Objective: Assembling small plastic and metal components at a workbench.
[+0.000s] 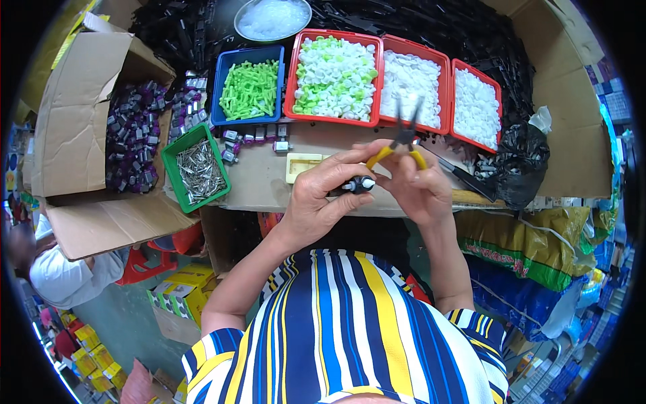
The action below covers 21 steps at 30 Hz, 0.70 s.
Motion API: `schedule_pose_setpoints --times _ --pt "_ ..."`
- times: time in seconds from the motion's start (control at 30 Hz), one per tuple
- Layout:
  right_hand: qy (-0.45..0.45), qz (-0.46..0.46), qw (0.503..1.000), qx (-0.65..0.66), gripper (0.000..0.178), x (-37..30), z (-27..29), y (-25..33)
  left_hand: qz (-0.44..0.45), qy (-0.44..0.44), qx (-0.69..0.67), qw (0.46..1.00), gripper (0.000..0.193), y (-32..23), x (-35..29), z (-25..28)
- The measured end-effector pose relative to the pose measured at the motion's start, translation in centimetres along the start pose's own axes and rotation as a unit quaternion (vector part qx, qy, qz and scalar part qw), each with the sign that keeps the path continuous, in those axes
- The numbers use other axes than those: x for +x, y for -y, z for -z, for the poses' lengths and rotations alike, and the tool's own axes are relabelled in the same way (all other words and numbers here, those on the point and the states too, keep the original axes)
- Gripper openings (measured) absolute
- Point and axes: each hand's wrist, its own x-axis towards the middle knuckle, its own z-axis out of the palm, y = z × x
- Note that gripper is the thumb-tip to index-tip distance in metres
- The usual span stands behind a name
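In front of my chest, above the table's near edge, my left hand (319, 195) is closed around a small black part with a white tip (358, 184). Most of that part is hidden by the fingers. Close beside it, my right hand (425, 188) grips a pair of pliers with yellow handles (406, 135). Their dark jaws point away from me, spread apart, with nothing visible between them. A cream plastic block (303, 166) lies on the table just beyond my left hand. Several small silver-and-purple motors (259, 135) rest past it.
Beyond my hands stand a blue tray (215, 111) of green pieces and red trays (289, 101) of white and green pieces. At left are a green tray (176, 192) of metal pins and a carton (74, 121) of motors. A black-handled tool (471, 182) lies right.
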Motion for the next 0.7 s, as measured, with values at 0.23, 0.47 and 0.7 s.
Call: schedule_pose_setpoints --times 0.23,0.47,0.7 --pt "0.053 -0.015 0.995 -0.077 0.005 -1.5 0.1 0.3 0.014 -0.009 0.071 0.997 0.024 -0.6 -0.7 1.4" --pt "0.022 0.172 0.758 -0.628 0.030 -2.6 -0.1 0.3 0.021 -0.030 0.060 0.998 0.025 -0.9 -0.8 1.7" --pt "0.005 0.158 0.609 -0.777 0.058 -3.0 0.6 0.2 0.035 0.006 0.057 0.998 0.025 -1.1 -0.5 1.4"
